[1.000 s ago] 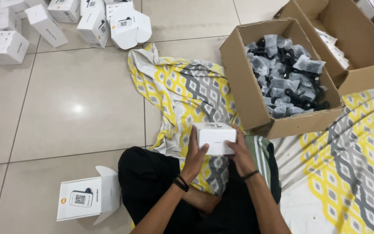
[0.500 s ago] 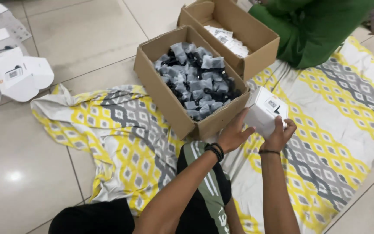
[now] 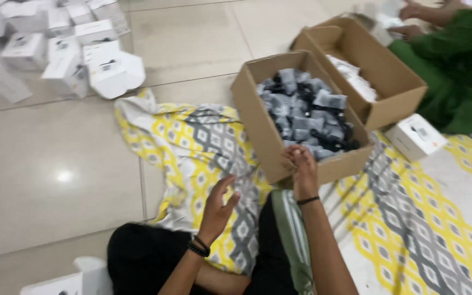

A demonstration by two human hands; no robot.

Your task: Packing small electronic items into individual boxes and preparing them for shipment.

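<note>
Right hand (image 3: 300, 164) is loosely curled, empty, at the near rim of the cardboard box (image 3: 263, 134) of bagged black cables (image 3: 308, 112). Left hand (image 3: 218, 205) hovers spread over the patterned cloth (image 3: 192, 142). Looks like the picking step; reach in and pinch one bag.

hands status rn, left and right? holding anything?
Left hand: open, fingers spread, holding nothing, above the patterned cloth.
Right hand: at the cardboard box rim; grip unclear, blurred.

Even, soft indoor light; overhead glare spot reflected on the tiled floor (image 3: 64, 176). Whole frame smeared by motion blur, white boxes (image 3: 55, 52) worst. Shadows faint.
</note>
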